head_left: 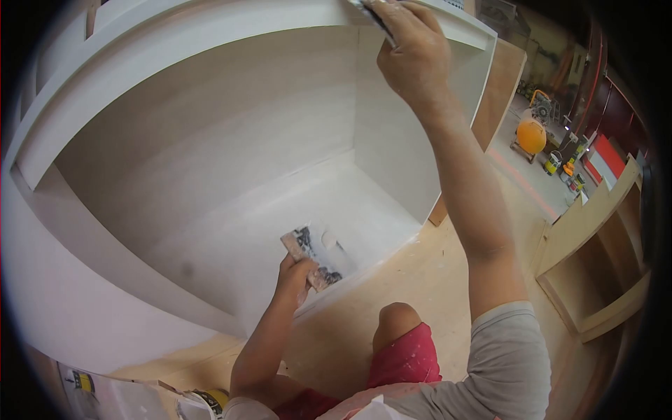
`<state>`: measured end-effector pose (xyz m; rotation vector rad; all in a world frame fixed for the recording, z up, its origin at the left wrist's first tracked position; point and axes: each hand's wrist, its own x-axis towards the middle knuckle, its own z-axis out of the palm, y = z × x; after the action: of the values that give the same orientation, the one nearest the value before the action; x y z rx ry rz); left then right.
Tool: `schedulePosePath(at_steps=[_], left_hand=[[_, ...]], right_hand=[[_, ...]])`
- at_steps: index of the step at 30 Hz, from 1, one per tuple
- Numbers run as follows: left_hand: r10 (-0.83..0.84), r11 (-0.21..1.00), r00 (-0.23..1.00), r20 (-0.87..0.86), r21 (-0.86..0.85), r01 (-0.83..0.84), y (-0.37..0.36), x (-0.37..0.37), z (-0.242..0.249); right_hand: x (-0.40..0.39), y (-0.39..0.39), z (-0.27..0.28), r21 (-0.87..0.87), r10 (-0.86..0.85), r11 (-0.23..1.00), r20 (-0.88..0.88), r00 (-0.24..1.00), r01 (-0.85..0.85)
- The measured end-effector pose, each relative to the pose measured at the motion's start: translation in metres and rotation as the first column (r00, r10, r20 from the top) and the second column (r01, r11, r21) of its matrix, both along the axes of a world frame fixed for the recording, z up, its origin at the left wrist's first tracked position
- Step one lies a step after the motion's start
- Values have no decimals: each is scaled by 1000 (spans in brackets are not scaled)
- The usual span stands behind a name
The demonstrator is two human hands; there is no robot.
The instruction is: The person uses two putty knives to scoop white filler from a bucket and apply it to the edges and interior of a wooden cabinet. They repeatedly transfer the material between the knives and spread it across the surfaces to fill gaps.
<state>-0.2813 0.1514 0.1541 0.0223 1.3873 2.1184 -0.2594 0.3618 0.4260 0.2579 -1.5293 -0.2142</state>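
A: Going left to right, what shows first?

B: A large white cabinet [175, 175], smooth, matte, curved at its front. The left hand [292, 274] grips a flat, putty-smeared board [313, 257] low above the cabinet's floor.

A: And the right hand [413, 52]?

B: Raised, clenched on a putty knife [369, 14] pressed to the cabinet's top edge. Bare wooden units stand right. No writing is legible.

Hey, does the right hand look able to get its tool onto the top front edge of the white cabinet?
Probably yes. The right hand is raised to the top front edge of the white cabinet, its tool at the edge, with nothing between.
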Motion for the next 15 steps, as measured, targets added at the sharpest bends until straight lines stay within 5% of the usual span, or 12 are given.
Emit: schedulePosePath(at_steps=[7, 11, 15], left_hand=[[50, 999, 967, 249, -34, -43, -44, 15, -70], [16, 999, 964, 265, -53, -2, -48, 25, -72], [32, 998, 957, 290, -69, -12, -43, 31, -76]], right_hand=[[-4, 36, -50, 110, -11, 994, 44, 999, 6], [13, 53, -32, 55, 50, 997, -14, 999, -49], [34, 24, -7, -19, -33, 999, 125, 992, 36]])
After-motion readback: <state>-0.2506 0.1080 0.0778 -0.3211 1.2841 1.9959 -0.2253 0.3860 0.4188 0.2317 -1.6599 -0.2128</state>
